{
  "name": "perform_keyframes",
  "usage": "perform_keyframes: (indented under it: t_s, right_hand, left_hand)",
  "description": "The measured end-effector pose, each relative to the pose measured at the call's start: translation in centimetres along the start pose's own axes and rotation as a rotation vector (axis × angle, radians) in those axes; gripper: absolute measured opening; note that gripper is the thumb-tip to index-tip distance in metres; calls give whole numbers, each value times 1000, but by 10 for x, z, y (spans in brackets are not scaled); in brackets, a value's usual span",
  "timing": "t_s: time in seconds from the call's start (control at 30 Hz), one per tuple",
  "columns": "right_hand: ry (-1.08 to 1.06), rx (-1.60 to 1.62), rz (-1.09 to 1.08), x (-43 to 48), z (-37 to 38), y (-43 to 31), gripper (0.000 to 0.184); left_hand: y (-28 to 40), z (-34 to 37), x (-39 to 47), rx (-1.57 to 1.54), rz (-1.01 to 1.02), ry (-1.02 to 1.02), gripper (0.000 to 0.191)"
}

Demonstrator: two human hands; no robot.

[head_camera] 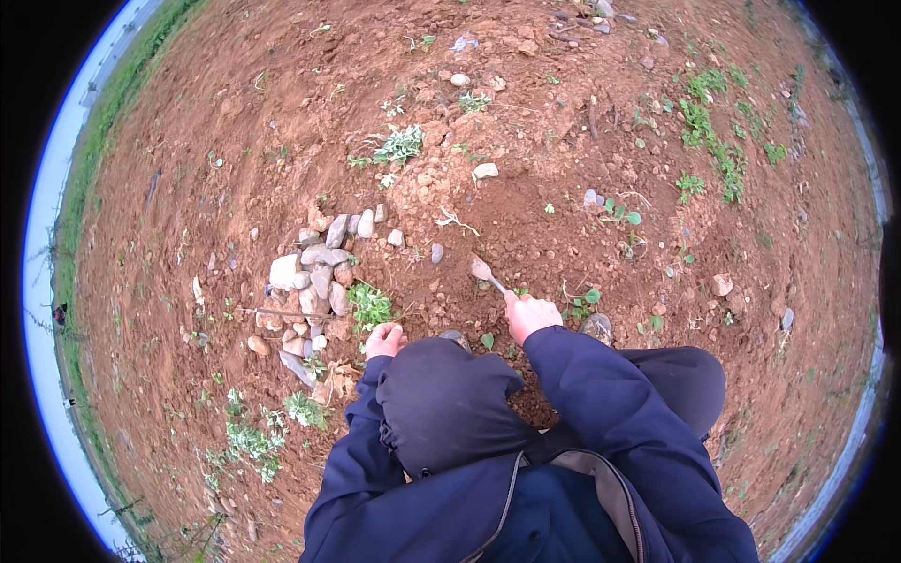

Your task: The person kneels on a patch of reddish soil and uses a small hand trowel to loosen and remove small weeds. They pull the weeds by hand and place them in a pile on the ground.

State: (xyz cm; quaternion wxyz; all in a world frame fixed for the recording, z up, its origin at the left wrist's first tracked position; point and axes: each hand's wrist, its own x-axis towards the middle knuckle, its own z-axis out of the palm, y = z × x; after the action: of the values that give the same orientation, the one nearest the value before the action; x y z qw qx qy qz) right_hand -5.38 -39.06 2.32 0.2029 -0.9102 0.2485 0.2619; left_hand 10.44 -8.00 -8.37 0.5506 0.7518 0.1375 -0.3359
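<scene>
My right hand [531, 315] is closed around the handle of a small hand trowel [483, 270], whose dirt-coated blade touches the reddish soil in front of me. My left hand [386, 340] rests by my knee with its fingers curled, beside a leafy green weed [369, 307]; whether it holds anything cannot be told. Left of it lies a heap of stones [321, 280] in grey, white and brown, with a thin rusty rod or stick [281, 312] across it. A small grey stone [437, 252] lies on the soil between the heap and the trowel.
A pale stone [485, 171] and a grey-green weed [400, 145] stand farther ahead. Green weeds [698, 125] grow at the upper right, others [253, 447] at the lower left. My shoe tips [597, 328] show beyond my bent knees. A grass strip edges the field at far left.
</scene>
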Motion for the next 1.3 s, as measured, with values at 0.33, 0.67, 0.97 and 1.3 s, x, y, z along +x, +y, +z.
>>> perform_keyframes:
  t_s: [0.33,0.67,0.97,1.3]
  right_hand:
    - [-95,-86,-160,17,-8,-13,28]
    - [458,-15,-168,35,-20,-40,49]
    - [301,-5,-248,41,-16,-47,39]
    - [60,323,-162,37,2,-40,29]
  left_hand:
    - [2,-3,-9,-59,4,33,16]
    - [-1,4,-14,-27,-33,59,15]
    - [-16,-6,-5,1,-123,13,9]
    - [0,-2,5,198,-63,-4,23]
